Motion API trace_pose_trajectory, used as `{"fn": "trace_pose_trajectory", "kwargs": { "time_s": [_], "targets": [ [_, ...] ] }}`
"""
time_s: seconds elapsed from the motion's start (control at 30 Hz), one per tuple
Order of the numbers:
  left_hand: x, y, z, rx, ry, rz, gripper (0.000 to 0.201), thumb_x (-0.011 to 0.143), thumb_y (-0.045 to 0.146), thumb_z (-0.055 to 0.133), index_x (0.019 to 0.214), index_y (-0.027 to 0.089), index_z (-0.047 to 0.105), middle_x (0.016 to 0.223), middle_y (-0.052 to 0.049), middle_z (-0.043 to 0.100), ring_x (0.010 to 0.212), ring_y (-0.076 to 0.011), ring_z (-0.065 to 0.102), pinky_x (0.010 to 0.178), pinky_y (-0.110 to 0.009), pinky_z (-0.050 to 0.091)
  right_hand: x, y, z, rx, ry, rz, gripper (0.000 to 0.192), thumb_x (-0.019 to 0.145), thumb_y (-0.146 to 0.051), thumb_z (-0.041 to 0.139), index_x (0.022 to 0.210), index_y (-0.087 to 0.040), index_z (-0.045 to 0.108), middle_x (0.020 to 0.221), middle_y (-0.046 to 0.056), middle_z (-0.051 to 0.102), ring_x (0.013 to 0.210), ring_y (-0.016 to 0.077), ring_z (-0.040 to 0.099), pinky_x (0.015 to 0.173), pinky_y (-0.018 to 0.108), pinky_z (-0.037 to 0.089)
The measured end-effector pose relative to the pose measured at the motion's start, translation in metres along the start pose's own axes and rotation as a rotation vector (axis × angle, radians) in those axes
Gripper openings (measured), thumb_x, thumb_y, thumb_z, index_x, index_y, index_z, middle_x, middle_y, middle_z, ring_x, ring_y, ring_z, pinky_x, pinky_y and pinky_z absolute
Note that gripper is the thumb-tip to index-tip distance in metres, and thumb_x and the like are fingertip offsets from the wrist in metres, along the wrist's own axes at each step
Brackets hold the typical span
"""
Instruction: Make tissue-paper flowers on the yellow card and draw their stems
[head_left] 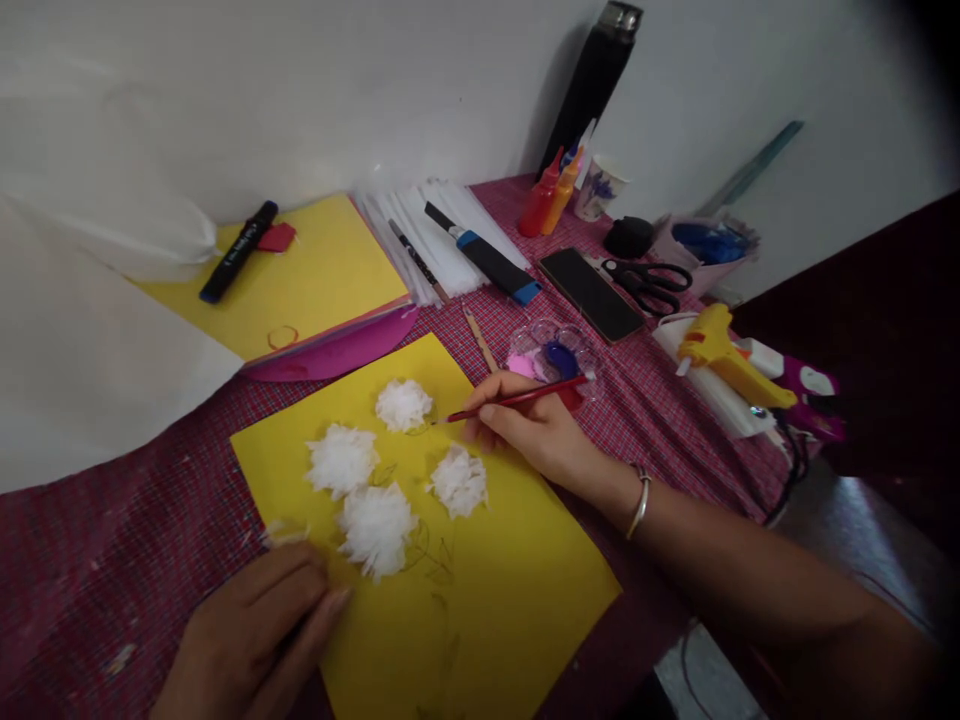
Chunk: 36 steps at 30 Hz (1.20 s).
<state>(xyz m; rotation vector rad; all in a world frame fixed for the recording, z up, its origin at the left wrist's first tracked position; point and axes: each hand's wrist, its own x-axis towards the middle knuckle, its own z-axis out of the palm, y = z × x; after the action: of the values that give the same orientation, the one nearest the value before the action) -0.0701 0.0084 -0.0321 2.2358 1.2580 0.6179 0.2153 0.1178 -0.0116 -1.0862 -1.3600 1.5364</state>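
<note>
A yellow sheet (480, 600) lies on the red checked cloth, with several white fluffy paper flowers (375, 525) stuck on it and faint pencilled leaves beside them. My right hand (536, 430) grips a thin red paintbrush (525, 397); its tip points at the sheet next to the topmost white flower (403, 404). My left hand (255, 635) lies flat, fingers together, pressing the sheet's near left edge.
A paint palette (551, 350) sits just behind my right hand. Further back are a phone (591, 293), scissors (649, 283), paint bottles (547, 195), a yellow glue gun (724, 355), a black marker (238, 250) on stacked coloured paper (315, 280), and a black flask (592, 80).
</note>
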Motion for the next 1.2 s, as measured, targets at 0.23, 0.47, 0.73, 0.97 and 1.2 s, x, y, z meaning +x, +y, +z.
{"fn": "trace_pose_trajectory", "kwargs": {
  "time_s": [0.23,0.47,0.73,0.97,1.2],
  "targets": [
    [0.0001,0.0030,0.0047,0.007,-0.024,-0.041,0.024,0.096,0.028,0.046,0.075,0.021,0.054,0.071,0.000,0.057,0.068,-0.0136,0.058,0.063,-0.025,0.046,-0.0036,-0.0001,0.0025,-0.201,-0.034,-0.071,0.006,0.078,-0.014,0.054,0.076,-0.019,0.053,0.063,-0.004,0.054,0.054,0.0083,0.048,0.049,0.020,0.036],
    [0.0044,0.0075,0.0045,0.042,0.017,-0.038,0.028,0.097,0.032,0.043,0.075,0.021,0.055,0.071,0.000,0.061,0.066,-0.0134,0.060,0.061,-0.023,0.047,-0.0043,0.0010,0.0006,-0.272,-0.087,-0.117,0.009,0.078,-0.012,0.051,0.072,-0.018,0.054,0.060,-0.004,0.050,0.052,0.0078,0.044,0.047,0.020,0.033],
    [0.0021,0.0044,0.0067,0.059,0.004,-0.015,0.023,0.097,0.031,0.043,0.081,0.021,0.056,0.076,-0.001,0.062,0.070,-0.0141,0.062,0.063,-0.024,0.049,-0.0037,0.0003,0.0021,-0.296,-0.114,-0.153,0.011,0.079,-0.011,0.051,0.071,-0.018,0.055,0.063,-0.003,0.054,0.056,0.0084,0.049,0.049,0.020,0.036],
    [0.0030,0.0042,0.0058,0.084,0.031,0.022,0.016,0.096,0.024,0.044,0.084,0.022,0.054,0.077,-0.001,0.061,0.071,-0.0130,0.061,0.063,-0.023,0.048,-0.0040,-0.0001,0.0017,-0.254,-0.143,-0.147,0.012,0.078,-0.010,0.051,0.071,-0.018,0.055,0.062,-0.004,0.055,0.054,0.0078,0.048,0.049,0.020,0.035],
    [0.0011,0.0035,0.0077,0.082,0.034,0.008,0.017,0.096,0.025,0.043,0.084,0.023,0.054,0.080,-0.001,0.062,0.073,-0.0138,0.062,0.064,-0.025,0.050,-0.0047,0.0011,0.0027,-0.295,-0.052,-0.115,0.010,0.080,-0.013,0.052,0.072,-0.019,0.053,0.062,-0.004,0.054,0.054,0.0088,0.048,0.051,0.021,0.037]
  ]
}}
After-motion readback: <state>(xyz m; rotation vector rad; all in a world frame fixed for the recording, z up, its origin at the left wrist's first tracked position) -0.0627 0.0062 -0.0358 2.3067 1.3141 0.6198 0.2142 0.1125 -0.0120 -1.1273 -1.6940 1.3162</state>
